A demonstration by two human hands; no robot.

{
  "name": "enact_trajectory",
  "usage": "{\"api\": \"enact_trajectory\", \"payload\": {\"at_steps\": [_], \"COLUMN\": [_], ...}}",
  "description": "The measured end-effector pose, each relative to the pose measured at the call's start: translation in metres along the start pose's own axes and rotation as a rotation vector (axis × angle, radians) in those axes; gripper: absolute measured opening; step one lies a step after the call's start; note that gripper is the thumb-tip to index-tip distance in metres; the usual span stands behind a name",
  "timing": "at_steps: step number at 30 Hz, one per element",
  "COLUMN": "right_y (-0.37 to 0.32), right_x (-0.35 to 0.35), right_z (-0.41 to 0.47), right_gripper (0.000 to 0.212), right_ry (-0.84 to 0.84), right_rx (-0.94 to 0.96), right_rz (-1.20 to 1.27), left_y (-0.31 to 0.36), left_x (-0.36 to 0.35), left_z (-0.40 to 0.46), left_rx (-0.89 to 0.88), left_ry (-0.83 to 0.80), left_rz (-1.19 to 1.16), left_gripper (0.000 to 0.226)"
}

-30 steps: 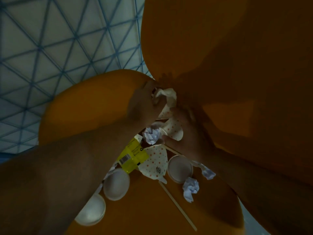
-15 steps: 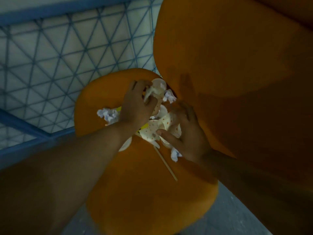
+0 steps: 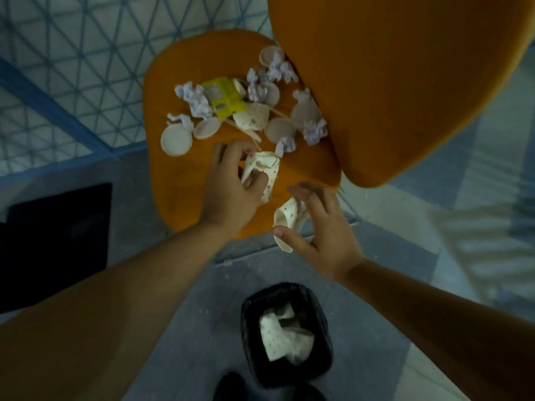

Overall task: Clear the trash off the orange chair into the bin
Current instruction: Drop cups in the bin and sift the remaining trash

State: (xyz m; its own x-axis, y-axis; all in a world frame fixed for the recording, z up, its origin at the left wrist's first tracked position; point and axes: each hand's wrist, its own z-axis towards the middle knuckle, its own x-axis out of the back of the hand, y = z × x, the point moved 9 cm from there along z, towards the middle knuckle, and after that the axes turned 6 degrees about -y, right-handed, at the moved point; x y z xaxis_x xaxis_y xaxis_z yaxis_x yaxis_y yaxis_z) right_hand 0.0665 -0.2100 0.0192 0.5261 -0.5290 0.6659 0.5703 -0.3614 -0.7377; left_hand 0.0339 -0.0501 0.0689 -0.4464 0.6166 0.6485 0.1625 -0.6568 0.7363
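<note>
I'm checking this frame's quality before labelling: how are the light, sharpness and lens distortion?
Head view: dim, bluish light; orange chair seat dull, no glare. Soft focus throughout; left hand and right hand slightly blurred, crumpled cups' dots smeared. Wide-angle bending swells the forearms at the edges; bin interior dark.

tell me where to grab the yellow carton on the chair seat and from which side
Pinch the yellow carton across its flattened body at the near edge, coming from above and from the person's side. It lies flat on the orange chair seat, and crumpled paper balls crowd its left side and far end, so the near edge looks the easiest for the fingers.
</note>
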Motion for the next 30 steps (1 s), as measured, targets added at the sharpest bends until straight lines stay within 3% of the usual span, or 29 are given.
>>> {"api": "enact_trajectory", "payload": {"at_steps": [8,15,21,26,30], "right_y": [0.034,0.109,0.125,0.126,0.119], "right_x": [-0.096,-0.199,-0.197,-0.185,-0.183], "right_z": [-0.118,-0.201,-0.210,-0.207,-0.199], "right_gripper": [0.068,0.090,0.089,0.084,0.080], "right_ry": [-0.166,-0.565,-0.424,-0.379,-0.380], "right_rx": [-0.100,-0.296,-0.313,-0.299,-0.270], "right_rz": [-0.020,-0.224,-0.120,-0.108,-0.116], "left_y": [-0.035,-0.085,-0.122,-0.162,-0.165], "left_x": [-0.036,-0.078,-0.137,-0.204,-0.209], "left_z": [-0.118,-0.206,-0.243,-0.264,-0.260], "left_rx": [0.015,0.078,0.163,0.320,0.338], "left_ry": [-0.097,-0.188,-0.355,-0.686,-0.695], "left_rz": [-0.007,-0.089,-0.088,0.038,0.083], "left_gripper": [0.023,0.029,0.029,0.053,0.058]}}
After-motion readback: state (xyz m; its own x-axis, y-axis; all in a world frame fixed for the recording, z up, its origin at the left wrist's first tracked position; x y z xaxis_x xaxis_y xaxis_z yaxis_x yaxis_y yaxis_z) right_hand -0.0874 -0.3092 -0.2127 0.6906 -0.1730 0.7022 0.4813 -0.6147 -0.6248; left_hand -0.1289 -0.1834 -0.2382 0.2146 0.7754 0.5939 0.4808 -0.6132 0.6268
